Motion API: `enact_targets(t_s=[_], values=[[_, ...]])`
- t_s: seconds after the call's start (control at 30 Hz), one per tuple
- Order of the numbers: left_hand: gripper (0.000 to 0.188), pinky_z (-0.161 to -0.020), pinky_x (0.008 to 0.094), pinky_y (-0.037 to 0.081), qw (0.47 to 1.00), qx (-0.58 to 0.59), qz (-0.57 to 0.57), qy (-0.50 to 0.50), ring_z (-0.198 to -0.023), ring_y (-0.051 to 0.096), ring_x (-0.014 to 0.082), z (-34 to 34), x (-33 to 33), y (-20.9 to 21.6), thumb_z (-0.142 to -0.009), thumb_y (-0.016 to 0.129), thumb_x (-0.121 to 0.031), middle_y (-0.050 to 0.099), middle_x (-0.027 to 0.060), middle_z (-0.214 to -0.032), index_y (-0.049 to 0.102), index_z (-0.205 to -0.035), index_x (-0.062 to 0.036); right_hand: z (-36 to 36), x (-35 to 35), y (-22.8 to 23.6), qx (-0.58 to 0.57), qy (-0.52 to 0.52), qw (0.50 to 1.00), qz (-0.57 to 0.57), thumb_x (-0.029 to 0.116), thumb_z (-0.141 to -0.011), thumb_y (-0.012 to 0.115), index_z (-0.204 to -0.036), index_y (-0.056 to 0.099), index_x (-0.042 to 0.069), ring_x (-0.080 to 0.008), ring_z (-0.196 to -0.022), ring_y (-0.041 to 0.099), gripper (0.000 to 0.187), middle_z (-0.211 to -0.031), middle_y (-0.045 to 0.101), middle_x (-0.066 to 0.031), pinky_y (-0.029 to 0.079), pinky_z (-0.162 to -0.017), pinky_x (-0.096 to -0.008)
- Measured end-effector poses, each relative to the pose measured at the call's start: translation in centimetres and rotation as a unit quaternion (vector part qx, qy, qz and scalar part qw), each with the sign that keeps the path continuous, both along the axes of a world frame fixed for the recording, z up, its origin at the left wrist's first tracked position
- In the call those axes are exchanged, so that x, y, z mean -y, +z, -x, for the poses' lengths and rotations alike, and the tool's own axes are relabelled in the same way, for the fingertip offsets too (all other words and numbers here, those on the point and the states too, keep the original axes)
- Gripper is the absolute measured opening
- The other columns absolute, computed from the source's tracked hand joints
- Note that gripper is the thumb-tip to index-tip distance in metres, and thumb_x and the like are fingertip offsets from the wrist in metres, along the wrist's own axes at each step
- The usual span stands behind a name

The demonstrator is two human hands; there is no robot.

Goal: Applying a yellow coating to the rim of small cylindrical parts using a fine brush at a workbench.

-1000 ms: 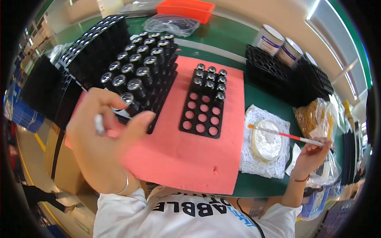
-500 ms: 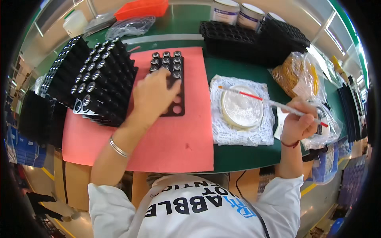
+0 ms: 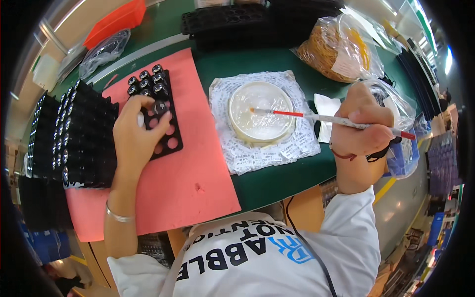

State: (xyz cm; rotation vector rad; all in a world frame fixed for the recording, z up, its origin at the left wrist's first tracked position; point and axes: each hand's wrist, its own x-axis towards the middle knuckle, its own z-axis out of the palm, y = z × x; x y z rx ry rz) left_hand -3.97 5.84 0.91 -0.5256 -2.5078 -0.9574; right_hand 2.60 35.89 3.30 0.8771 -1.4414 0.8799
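My left hand [image 3: 136, 131] is closed in a pinch around a small round black part [image 3: 160, 107] at the tray; whether the part is raised clear of its hole I cannot tell. Beneath it lies a flat black tray [image 3: 174, 139] with rows of round holes. Shiny-topped black parts [image 3: 144, 75] fill its far rows, and the pink sheet shows through the near holes. In my right hand [image 3: 363, 119] is a thin paintbrush [image 3: 321, 118] with a pale and red handle. Its orange-brown tip is over a round white dish [image 3: 235, 129] of whitish, glossy contents.
The tray lies on a pink sheet [image 3: 193, 198] over a green table. Stacked black trays of shiny-topped parts [image 3: 81, 133] stand left. A label-covered pad [image 3: 222, 153] supports the dish. Further back are black trays [image 3: 227, 24], a bag of yellowish-brown pieces [image 3: 329, 49] and an orange bin [image 3: 115, 22].
The view has turned, shifting the table leftward. My left hand now pinches a black part at the tray. The brush tip has moved from the dish's far left edge to over its middle.
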Motion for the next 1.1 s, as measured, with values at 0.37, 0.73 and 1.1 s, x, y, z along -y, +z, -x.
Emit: enact_targets(t_s=[0.37,0.73,1.1], values=[[0.027,-0.057,0.0210,0.043,0.991,0.050,-0.039,-0.115,-0.063,0.051,0.0115,-3.7,0.0,0.4,-0.058,0.065,0.002,0.057,0.0054,-0.077,0.054,-0.081,-0.0044,-0.1,0.6,-0.4,0.060,-0.014,0.998,-0.024,0.035,-0.089,0.033,-0.067,0.041,0.007,-0.0127,-0.037,0.034,0.037,-0.045,0.038,-0.0019,0.028,-0.042,-0.0259],[0.024,-0.053,0.0210,0.040,0.967,0.193,-0.082,-0.145,-0.057,0.048,0.0098,-4.3,0.2,0.9,-0.063,0.066,-0.005,0.058,0.0037,-0.073,0.057,-0.084,-0.0042,0.8,0.6,0.4,0.197,0.080,0.949,0.234,0.037,-0.090,0.032,-0.066,0.039,0.008,-0.0095,-0.041,0.026,0.038,-0.046,0.033,-0.0010,0.021,-0.044,-0.0244],[0.026,-0.061,0.0176,0.039,0.831,0.391,-0.371,-0.138,-0.069,0.049,0.0046,-3.5,0.8,0.9,-0.070,0.067,-0.016,0.057,0.0015,-0.077,0.058,-0.088,0.0010,0.1,2.5,0.4,0.291,0.185,0.893,0.288,0.032,-0.086,0.047,-0.078,0.045,0.008,-0.0078,-0.056,0.040,0.026,-0.066,0.046,0.0007,0.033,-0.052,-0.0192]])
